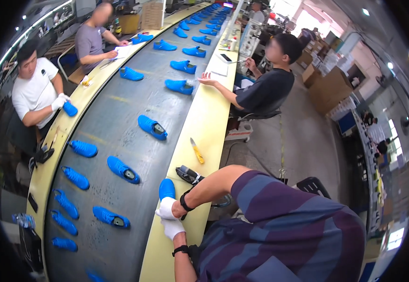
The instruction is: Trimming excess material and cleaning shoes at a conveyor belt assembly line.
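And gripping the blue shoe (167, 189) now, right over the yellow ledge (209, 113) beside the conveyor (138, 101)! Clasping its near end in the gloved right hand (168, 208), pointing the rounded end out toward the dark object (188, 175). Resting the gloved left hand (173, 228) just behind, seemingly up against the right; showing mostly glove back there, so being unable to tell whether spreading or curling those fingers. Handling a single shoe off the conveyor, apparently, perhaps checking or finishing it, though hiding the detail under the gloves. Lying free farther along: the yellow-handled tool (197, 151). Calling next, most likely, for holding firm with the right, turning the shoe for a full look, then setting it down among the belt shoes (120, 166) without knocking any.
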`<state>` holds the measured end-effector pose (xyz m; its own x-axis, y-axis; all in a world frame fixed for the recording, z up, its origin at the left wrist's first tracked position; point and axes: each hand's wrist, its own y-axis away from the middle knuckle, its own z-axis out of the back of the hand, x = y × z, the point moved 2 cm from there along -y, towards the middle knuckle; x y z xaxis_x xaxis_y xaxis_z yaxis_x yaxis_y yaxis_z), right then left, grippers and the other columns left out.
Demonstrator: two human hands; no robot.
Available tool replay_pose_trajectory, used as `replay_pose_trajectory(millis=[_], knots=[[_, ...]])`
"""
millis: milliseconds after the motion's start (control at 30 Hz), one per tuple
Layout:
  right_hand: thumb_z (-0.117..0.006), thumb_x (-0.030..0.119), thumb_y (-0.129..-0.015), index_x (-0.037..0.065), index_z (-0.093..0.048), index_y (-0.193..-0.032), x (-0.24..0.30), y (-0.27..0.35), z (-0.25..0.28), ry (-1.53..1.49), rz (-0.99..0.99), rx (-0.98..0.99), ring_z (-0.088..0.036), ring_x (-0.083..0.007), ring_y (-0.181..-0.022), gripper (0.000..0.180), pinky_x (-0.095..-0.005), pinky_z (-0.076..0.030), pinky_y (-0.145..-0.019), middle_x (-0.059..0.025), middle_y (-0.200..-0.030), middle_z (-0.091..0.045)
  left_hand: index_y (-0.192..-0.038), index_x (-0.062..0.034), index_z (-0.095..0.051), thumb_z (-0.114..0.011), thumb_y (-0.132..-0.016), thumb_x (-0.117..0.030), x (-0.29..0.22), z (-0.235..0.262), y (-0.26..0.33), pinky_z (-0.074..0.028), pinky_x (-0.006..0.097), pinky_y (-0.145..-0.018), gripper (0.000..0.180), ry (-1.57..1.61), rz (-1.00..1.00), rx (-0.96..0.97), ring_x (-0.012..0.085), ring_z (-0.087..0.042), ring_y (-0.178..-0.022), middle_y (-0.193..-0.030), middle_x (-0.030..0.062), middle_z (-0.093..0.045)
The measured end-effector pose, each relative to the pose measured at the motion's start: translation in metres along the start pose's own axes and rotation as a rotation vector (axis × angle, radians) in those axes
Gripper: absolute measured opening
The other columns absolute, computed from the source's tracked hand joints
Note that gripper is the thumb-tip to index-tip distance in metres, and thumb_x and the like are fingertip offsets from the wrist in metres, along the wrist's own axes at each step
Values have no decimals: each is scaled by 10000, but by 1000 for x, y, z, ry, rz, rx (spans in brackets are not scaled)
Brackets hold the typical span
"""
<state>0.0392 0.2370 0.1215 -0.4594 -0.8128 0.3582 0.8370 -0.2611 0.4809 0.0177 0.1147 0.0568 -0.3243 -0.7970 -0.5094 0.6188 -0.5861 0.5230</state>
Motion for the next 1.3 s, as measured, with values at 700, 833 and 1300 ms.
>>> replay_pose_trajectory(millis=[700,833,1300], knots=[[-711,189,-830,50,-746,-912,8,18,-24,79,29,-223,-771,-345,-738,166,-473,-582,-552,-167,-800,-759,-1413,-33,-553,-673,-946,-406,50,-15,-36,-564,457,-856,610,114,-71,165,328,-700,-1121,-1283,211,-689],[-662,123,-865,20,-710,-969,-19,44,-26,-51,109,-290,-760,-371,-725,154,-491,-601,-595,-199,-832,-752,-1471,-37,-524,-670,-937,-361,43,4,-51,-566,416,-820,641,437,-149,550,288,-696,-1085,-1238,174,-696],[-683,284,-844,32,-794,-1026,-27,73,-41,-691,-545,-96,-763,-431,-940,330,-516,-616,-819,-268,-1001,-764,-1515,-101,-540,-352,-924,-877,23,-4,-10,-523,508,-982,994,820,435,604,333,-664,-1196,-1309,107,-701]])
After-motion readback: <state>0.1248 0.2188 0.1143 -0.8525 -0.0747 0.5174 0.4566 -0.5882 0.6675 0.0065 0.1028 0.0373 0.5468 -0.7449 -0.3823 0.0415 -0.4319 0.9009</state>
